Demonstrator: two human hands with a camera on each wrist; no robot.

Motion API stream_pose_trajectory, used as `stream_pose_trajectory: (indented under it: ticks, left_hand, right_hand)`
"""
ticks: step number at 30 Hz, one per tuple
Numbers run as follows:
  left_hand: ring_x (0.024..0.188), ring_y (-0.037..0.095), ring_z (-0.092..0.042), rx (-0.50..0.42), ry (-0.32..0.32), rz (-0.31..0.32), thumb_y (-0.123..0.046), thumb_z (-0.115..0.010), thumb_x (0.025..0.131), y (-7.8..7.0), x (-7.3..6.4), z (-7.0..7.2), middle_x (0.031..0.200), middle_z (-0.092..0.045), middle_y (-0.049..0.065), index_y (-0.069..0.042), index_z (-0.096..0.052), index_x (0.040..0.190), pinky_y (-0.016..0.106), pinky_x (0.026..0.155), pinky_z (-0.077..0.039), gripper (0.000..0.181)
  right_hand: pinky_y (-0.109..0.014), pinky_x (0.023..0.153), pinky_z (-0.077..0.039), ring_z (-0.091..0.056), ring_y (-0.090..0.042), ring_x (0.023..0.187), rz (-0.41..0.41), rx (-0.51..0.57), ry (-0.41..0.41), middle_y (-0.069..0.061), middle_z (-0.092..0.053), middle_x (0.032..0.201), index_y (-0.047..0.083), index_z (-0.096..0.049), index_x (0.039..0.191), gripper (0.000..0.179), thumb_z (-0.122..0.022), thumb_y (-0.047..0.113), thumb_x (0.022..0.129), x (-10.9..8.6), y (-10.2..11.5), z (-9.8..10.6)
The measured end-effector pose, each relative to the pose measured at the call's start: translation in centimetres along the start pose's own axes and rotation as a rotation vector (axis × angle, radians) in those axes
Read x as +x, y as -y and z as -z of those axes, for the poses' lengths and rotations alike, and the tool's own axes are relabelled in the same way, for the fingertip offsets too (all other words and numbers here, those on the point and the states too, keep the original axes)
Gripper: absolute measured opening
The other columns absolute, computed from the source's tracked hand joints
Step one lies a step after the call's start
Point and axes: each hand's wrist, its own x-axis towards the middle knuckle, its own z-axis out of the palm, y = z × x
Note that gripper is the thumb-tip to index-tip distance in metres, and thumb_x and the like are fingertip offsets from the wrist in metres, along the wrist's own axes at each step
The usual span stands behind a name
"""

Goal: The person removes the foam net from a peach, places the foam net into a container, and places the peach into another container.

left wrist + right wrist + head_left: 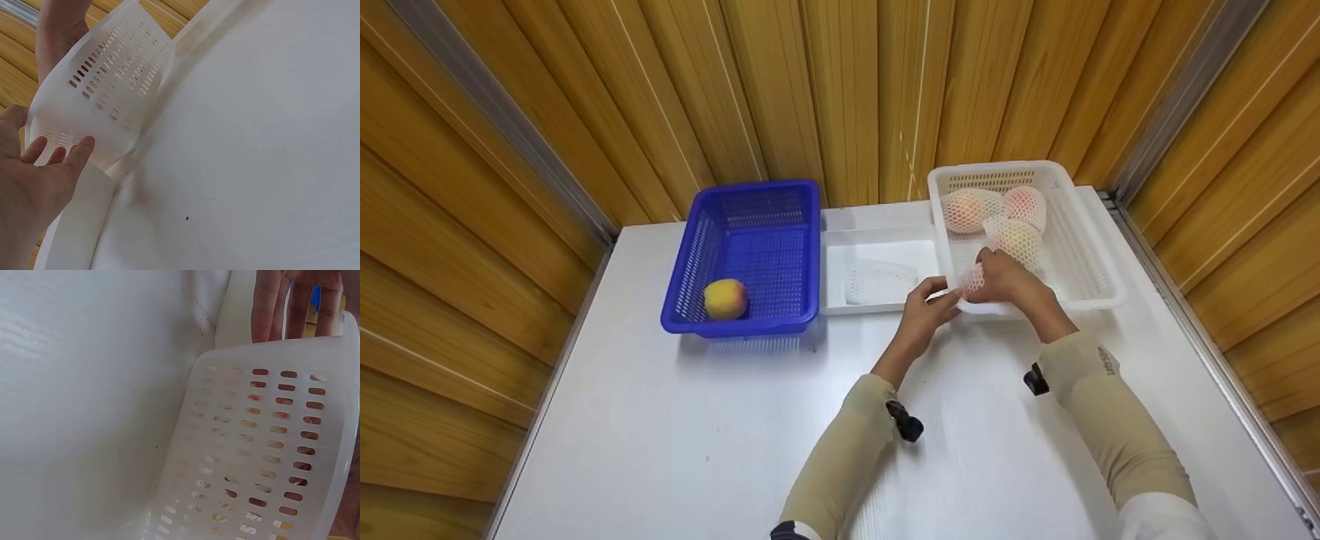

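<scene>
From my station I judge this partway, with one bare fruit [725, 300] in the blue basket [769, 251] and three netted fruits [1015, 241] left in the white basket [1076, 255] around my right hand's [1003, 277] twelve o'clock, its fingers gripping pink netting [973, 280] at nine, my left hand [921, 313] loosely extended.

Wrist cams both nr wht bskt [84, 112]

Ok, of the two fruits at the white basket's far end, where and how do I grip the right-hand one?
Probably by the pink-netted fruit's rounded sides, from above and its right. The white basket has room there, while the yellowish fruit on the near side and the left-hand fruit likely crowd a grip.
</scene>
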Motion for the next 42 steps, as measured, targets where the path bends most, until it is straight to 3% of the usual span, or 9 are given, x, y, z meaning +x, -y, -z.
stream_pose_trajectory:
  ticks: [15,28,42]
  left_hand:
    - [0.113,0.019,-0.065,0.028,0.0,0.01,-0.018,-0.072,0.096,0.1,-0.1,-0.1,0.138,-0.055,0.023,0.006,-0.054,0.136,0.029,0.091,-0.059,0.05]
    - [0.115,0.021,-0.065,0.042,0.004,0.011,-0.018,-0.07,0.097,0.2,-0.2,-0.1,0.139,-0.054,0.023,0.004,-0.056,0.135,0.03,0.091,-0.059,0.046]
    - [0.114,0.019,-0.065,0.03,-0.016,0.043,-0.018,-0.071,0.097,-0.3,-0.2,0.0,0.127,-0.061,0.008,-0.003,-0.06,0.13,0.029,0.092,-0.059,0.038]
  right_hand:
    - [-0.06,0.096,-0.049,-0.055,-0.048,0.113,0.015,0.022,-0.06,-0.034,-0.05,0.127,-0.011,-0.044,0.133,0.08,-0.087,0.024,0.075,-0.7,0.3,1.0]
    - [-0.06,0.1,-0.047,-0.054,-0.046,0.115,0.01,0.073,-0.102,-0.032,-0.05,0.129,-0.01,-0.044,0.137,0.08,-0.087,0.022,0.078,-1.6,0.8,2.5]
    - [-0.063,0.094,-0.048,-0.051,-0.051,0.116,0.023,0.037,-0.172,-0.032,-0.05,0.129,-0.008,-0.045,0.137,0.078,-0.085,0.022,0.078,-2.8,3.1,4.0]
